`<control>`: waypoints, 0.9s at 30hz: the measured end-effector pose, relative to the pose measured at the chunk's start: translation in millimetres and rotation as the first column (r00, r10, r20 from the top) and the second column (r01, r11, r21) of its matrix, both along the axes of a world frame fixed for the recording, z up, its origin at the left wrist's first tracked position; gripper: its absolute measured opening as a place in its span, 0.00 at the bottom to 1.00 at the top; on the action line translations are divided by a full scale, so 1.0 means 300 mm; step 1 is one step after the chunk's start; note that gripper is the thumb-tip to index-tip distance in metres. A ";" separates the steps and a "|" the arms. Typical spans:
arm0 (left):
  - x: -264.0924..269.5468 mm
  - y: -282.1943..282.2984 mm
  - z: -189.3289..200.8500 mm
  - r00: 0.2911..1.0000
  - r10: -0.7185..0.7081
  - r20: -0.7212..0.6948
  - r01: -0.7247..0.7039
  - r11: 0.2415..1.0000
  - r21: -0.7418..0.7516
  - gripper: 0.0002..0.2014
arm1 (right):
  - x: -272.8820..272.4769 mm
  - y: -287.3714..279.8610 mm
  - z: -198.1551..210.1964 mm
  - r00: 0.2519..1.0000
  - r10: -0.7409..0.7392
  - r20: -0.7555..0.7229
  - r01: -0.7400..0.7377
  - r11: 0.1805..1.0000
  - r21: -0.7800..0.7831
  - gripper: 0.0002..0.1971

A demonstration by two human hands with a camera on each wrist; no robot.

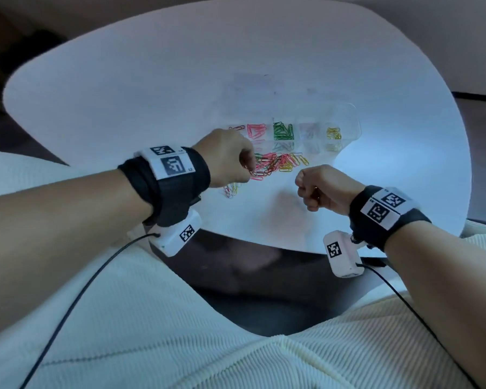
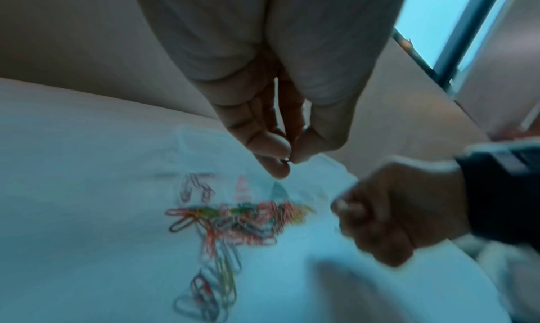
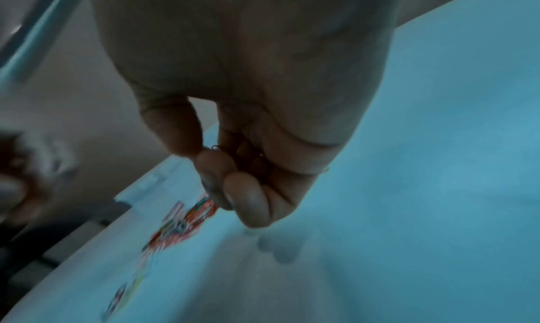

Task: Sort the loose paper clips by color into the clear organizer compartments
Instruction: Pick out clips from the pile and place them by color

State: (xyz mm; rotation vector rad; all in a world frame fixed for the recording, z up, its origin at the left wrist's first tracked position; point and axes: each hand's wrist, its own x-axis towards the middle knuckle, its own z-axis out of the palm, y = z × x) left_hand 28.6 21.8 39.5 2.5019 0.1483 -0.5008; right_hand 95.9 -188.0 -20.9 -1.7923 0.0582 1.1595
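Note:
A clear organizer (image 1: 353, 119) lies on the white table (image 1: 124, 94), its row of compartments holding pink clips (image 1: 256, 130), green clips (image 1: 283, 130) and yellow clips (image 1: 334, 133). In front of it lies a mixed pile of loose clips (image 1: 278, 162) (image 2: 233, 219). My left hand (image 1: 247, 167) hovers over the pile's left end; its thumb and finger pinch a small dark clip (image 2: 287, 159). To the right of the pile my right hand (image 1: 306, 189) is curled into a fist, and a thin dark clip (image 3: 216, 147) shows between thumb and forefinger.
A smaller bunch of pale and coloured clips (image 1: 230, 189) lies near the table's front edge, under my left wrist. The table's curved near edge (image 1: 264, 245) runs just below both wrists, with a dark floor and pale ribbed cushions beneath.

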 end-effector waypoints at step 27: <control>0.043 0.040 -0.202 0.991 -0.078 -0.105 0.085 0.994 0.066 0.25 | -0.086 0.086 -0.077 0.516 0.658 0.549 -0.215 0.720 -0.660 0.22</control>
